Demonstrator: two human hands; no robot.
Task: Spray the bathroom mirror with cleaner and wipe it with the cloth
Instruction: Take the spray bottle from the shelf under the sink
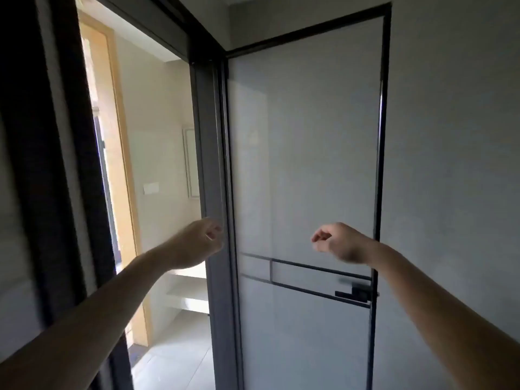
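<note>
Two empty hands (194, 243) (337, 243) before open door (304, 164)

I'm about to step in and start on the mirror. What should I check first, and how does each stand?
1. Door swung open: ok.
2. Doorway free to pass: ok.
3. Left hand empty: ok, loosely curled by the door's edge.
4. Right hand empty: ok, loosely curled.
5. Cleaner and cloth at hand: not ok, neither in view.
6. Mirror reachable: cannot tell.
</note>
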